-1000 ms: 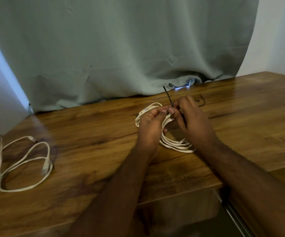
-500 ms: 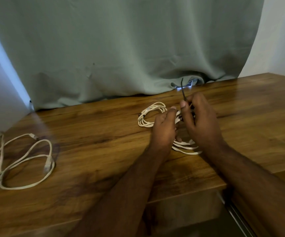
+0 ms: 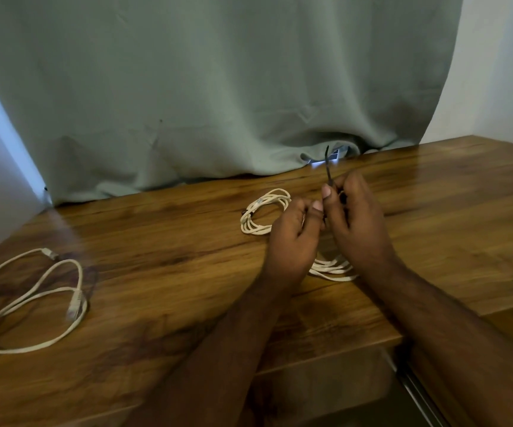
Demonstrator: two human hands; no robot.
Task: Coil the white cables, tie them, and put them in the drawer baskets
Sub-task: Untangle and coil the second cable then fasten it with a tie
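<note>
Both hands met over the coiled white cable point(image 3: 267, 215) near the table's point(image 3: 156, 266) back edge: the right hand point(image 3: 356, 223) pinched an upright black tie point(image 3: 328, 167), the left hand point(image 3: 295, 238) gripped the coil.

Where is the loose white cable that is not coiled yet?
In the head view, the loose white cable lies on the wooden table at the far left, well apart from both hands and the coiled cable.
</note>
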